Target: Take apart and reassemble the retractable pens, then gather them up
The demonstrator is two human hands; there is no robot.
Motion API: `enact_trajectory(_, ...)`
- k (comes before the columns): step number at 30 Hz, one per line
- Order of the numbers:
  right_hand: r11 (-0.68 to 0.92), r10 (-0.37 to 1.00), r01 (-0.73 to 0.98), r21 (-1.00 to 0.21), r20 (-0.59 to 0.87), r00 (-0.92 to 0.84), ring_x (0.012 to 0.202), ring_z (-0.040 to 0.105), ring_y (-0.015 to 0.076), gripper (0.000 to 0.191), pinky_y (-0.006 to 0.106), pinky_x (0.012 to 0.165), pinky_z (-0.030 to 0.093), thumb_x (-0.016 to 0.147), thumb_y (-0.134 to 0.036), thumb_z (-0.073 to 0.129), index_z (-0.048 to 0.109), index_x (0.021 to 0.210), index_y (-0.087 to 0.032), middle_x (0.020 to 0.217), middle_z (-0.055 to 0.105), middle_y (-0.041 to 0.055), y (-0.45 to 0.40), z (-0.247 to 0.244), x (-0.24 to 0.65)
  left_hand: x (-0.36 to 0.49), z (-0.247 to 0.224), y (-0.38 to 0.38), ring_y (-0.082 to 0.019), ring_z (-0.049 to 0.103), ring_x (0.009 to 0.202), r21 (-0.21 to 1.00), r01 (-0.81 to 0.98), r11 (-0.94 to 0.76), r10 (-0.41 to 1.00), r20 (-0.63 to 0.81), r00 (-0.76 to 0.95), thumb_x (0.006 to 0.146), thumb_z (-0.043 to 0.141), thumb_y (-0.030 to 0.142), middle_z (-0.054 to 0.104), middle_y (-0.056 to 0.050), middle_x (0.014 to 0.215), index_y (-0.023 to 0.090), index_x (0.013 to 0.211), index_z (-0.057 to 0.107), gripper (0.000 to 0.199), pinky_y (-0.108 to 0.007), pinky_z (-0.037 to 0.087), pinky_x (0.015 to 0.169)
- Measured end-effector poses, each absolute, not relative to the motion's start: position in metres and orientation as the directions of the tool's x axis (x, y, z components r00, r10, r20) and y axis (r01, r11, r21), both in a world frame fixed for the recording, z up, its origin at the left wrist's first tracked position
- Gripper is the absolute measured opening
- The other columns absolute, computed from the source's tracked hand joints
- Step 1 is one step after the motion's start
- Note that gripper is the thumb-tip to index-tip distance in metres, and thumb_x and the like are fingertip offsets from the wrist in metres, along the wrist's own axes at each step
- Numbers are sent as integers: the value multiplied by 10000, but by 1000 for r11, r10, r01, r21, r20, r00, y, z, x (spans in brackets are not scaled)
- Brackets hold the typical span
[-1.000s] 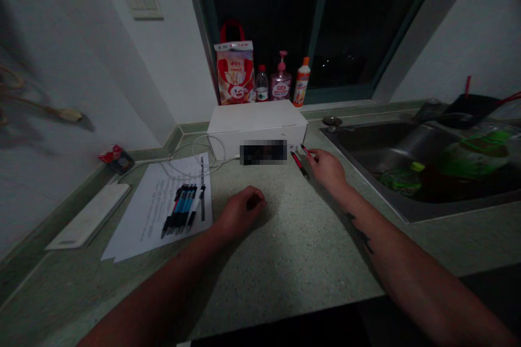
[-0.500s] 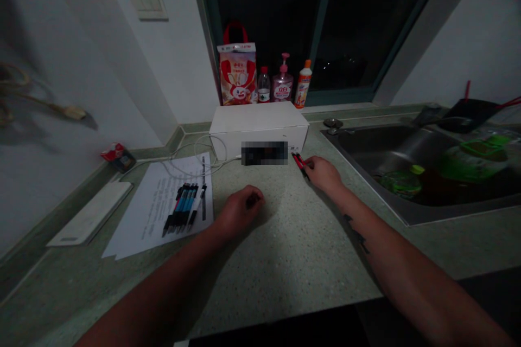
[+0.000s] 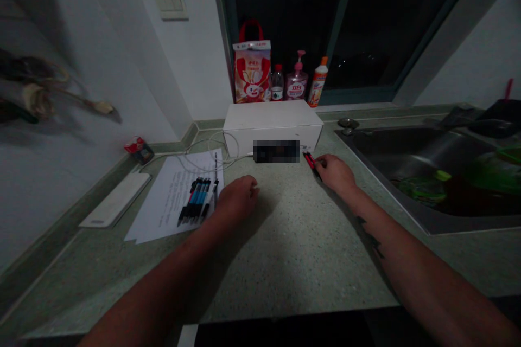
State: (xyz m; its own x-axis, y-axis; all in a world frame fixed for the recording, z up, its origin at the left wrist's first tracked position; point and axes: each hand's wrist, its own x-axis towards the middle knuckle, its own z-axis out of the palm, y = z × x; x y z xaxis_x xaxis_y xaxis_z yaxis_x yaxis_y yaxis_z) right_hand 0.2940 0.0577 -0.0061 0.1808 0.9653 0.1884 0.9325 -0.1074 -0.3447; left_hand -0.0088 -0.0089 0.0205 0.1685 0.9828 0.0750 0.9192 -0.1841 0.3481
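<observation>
Since the frame is dim and the edges fall off dark, detail is limited. The speckled green stone countertop [image 3: 293, 265] fills the near field, with a stainless steel sink [image 3: 411, 157] cut off at right; green items sit in it, too dark to make out. Far side: a black window [image 3: 366, 21], and on its sill a printed paper bag [image 3: 252, 70], a water bottle [image 3: 277, 84], a pink pump bottle [image 3: 296, 84] and an orange-capped bottle [image 3: 318, 82]. Below them stands a white cardboard box [image 3: 271, 119], with a pixelated dark patch [image 3: 275, 151] hiding whatever sits at its front. A white cable [image 3: 211, 149] loops left of it, over a printed paper sheet [image 3: 163, 200]. On the sheet lies a tight row of blue-and-black pens [image 3: 197, 200], tips pointing near-left.

Left hand [image 3: 238, 198]: loosely curled, knuckles up, on the counter just right of the pens; nothing visible in it. Right hand [image 3: 336, 172]: flat-ish, fingers [image 3: 321, 161] reaching to the red-and-black pens [image 3: 311, 165] at the box's near right corner. Touching or just beside them; grip cannot be told.
</observation>
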Motion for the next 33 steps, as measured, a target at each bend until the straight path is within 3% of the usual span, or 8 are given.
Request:
enact_trajectory(5,-98,961,941,-325,214,174,974,694,268,318,329,760,468,973,-305,530,750,1150,-159,1149,744,150,50,3,288,-42,35,4,-332,668,1066,-102,995,-12,994,111,24,977,457,201,680,-205,1142,83,1125,649,270,-380,528,806)
enact_trajectory(8,-76,956,948,-309,248,157,972,692,275,324,333,749,467,980,-309,524,744,1159,-151,1155,737,156,46,7,285,-55,38,7,-341,678,1053,-175,983,55,995,95,-38,979,386,140,675,-219,1120,64,1124,646,307,-384,539,786)
enact_trajectory(12,-17,944,944,-329,306,124,972,690,274,318,331,744,470,985,-306,520,743,1154,-158,1164,732,148,43,10,280,-52,32,7,-325,706,1011,-172,985,18,999,31,-13,974,313,61,693,-210,1067,62,1112,654,368,-382,539,790)
enact_trajectory(16,148,932,911,-384,363,2,925,684,257,282,344,787,487,984,-277,519,745,1107,-163,1095,738,134,32,11,264,-29,23,3,-300,683,1027,-62,978,-197,977,71,201,964,419,77,691,-173,1067,103,1074,675,280,-381,521,850)
enact_trajectory(20,438,894,754,-489,324,-309,903,675,218,217,328,816,486,969,-291,596,729,1108,-191,1031,731,87,14,7,236,-6,9,-5,-236,680,965,272,863,-426,904,153,398,958,539,121,685,-93,1095,182,1096,674,203,-341,513,821)
enact_trajectory(23,554,821,628,-547,236,-519,917,670,212,227,316,807,475,944,-262,643,718,1150,-205,999,731,71,3,3,218,1,-1,-9,-209,673,955,427,717,-551,834,269,482,956,583,144,688,-57,1048,206,1073,664,154,-318,510,824)
enact_trajectory(28,459,850,547,-701,167,-500,836,654,194,170,311,767,454,970,-306,590,722,988,-201,896,733,50,6,-5,216,-1,-6,-10,-199,672,903,537,649,-539,842,319,435,941,615,164,712,-43,989,199,1036,667,114,-309,511,804)
enact_trajectory(33,200,959,383,-902,100,-265,635,556,158,382,293,634,421,956,-511,538,630,752,-202,667,619,13,22,-11,230,-4,-3,-7,-221,696,963,604,694,-392,920,263,291,941,588,168,758,-52,1062,214,1086,711,195,-335,516,863)
